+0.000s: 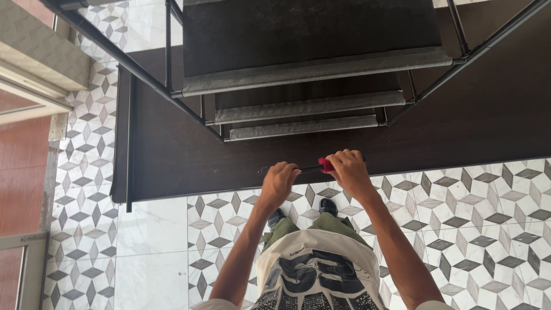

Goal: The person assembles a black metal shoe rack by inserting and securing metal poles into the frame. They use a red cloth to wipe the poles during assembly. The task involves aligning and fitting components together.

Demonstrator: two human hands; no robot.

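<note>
Gripping thin dark rod [310, 169] at both ends: left hand [279, 182] clenched on bare end, right hand [348, 171] pinching red cap [326, 165], level for control; rack [310, 86] just beyond hands.

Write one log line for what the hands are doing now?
left hand: grips thin dark rod | right hand: grips red piece on rod | ahead: black shelf rack

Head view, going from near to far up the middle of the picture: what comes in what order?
Printed shirt → dark shoes → left hand and right hand gripping a thin black rod with a red end → dark mat → black shelf rack.
</note>
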